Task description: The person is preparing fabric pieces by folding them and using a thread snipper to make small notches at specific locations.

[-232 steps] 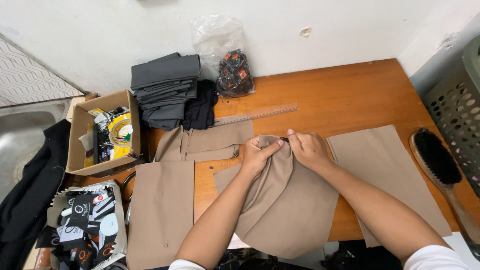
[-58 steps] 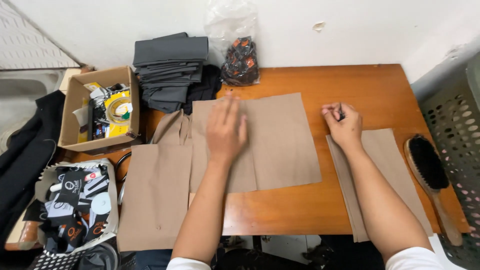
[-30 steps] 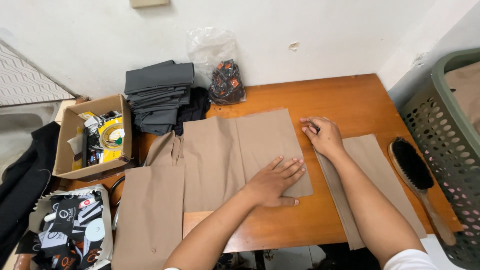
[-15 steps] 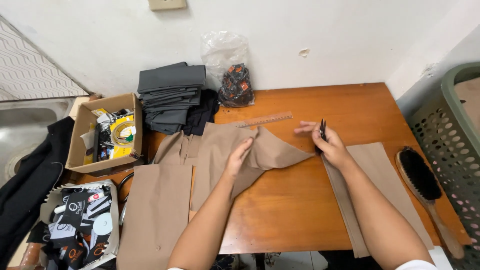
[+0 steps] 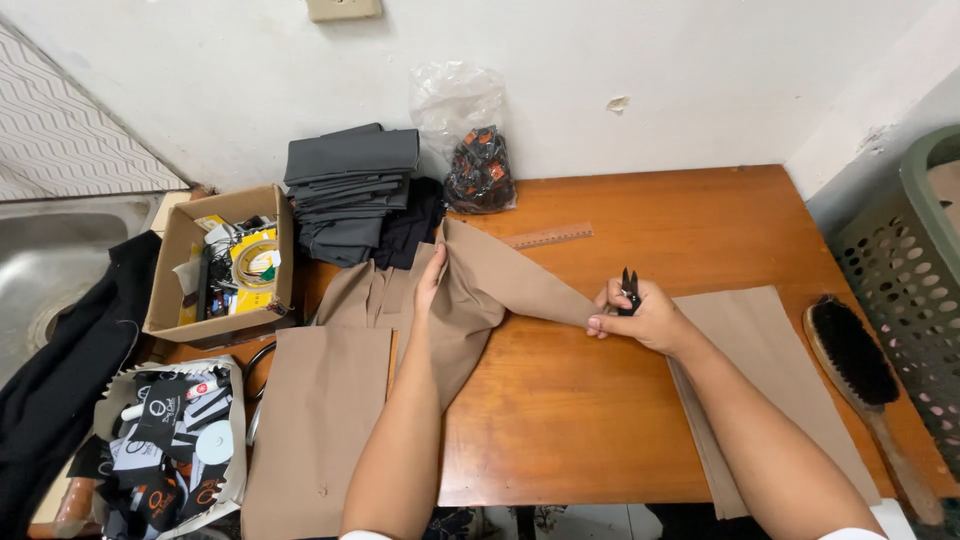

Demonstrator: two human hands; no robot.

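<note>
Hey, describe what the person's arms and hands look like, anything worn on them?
Both forearms are bare, with no gloves, watch or bracelets showing. The left hand and right hand carry no visible rings. A short white sleeve edge shows at the bottom of the frame on the right arm, with a hint of white on the left.
</note>
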